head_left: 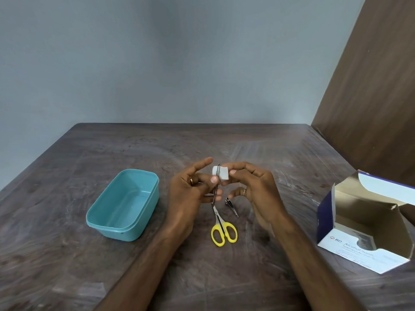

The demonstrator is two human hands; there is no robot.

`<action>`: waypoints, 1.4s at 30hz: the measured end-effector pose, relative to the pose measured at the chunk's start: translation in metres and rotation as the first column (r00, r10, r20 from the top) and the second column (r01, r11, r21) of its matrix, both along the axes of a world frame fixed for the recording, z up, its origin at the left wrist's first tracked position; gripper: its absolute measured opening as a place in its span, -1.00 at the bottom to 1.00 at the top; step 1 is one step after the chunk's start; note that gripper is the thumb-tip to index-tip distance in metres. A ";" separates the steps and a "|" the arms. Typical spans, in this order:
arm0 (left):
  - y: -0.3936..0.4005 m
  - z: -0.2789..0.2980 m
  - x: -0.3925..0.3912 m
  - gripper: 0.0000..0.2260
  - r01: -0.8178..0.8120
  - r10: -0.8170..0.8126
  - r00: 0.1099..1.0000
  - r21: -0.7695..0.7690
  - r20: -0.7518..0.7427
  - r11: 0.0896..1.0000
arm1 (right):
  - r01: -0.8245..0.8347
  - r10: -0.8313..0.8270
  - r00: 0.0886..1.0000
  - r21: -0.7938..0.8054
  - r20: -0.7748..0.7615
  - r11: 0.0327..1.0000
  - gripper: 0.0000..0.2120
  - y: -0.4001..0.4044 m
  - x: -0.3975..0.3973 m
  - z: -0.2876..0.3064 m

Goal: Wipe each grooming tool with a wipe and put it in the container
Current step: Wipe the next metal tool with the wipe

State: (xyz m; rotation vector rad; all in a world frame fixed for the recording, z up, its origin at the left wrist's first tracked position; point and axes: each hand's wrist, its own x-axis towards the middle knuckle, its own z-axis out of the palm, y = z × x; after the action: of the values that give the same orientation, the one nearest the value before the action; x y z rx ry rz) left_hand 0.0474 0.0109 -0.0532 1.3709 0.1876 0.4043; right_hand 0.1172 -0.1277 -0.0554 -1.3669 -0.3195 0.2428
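Frame centre: left hand [190,189] grips thin metal tweezers [216,187] upright, index finger extended; right hand [249,187] pinches small white square wipe [221,172] around their tip. Yellow-handled scissors [223,230] and metal nail clipper [231,205] lie just below; teal rectangular plastic container [122,205] at left.

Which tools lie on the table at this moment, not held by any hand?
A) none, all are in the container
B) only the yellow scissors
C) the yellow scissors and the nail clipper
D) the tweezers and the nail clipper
C: the yellow-handled scissors and the nail clipper lie on the table, while the teal container holds nothing.
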 end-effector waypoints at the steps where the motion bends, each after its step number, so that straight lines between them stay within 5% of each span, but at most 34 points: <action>1: 0.000 0.001 0.000 -0.62 0.006 -0.006 1.000 -0.006 -0.002 1.000 | -0.005 0.005 1.000 0.000 0.002 1.000 -0.85 0.000 0.000 0.000; 23: 0.000 -0.003 0.002 -0.56 0.284 -0.292 0.953 -0.108 -0.078 0.953 | -0.062 0.077 0.994 0.178 -0.080 0.982 -0.63 -0.005 0.001 0.006; 42: 0.004 -0.006 0.003 -0.47 0.121 -0.123 0.989 -0.028 -0.085 0.992 | -0.002 0.006 0.998 0.085 -0.055 0.996 -0.60 -0.003 0.000 0.006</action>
State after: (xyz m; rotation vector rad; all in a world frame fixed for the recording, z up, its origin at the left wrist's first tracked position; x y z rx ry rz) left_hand 0.0501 0.0146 -0.0594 1.3707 0.1784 0.2403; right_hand 0.1175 -0.1305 -0.0492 -1.2733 -0.2833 0.2670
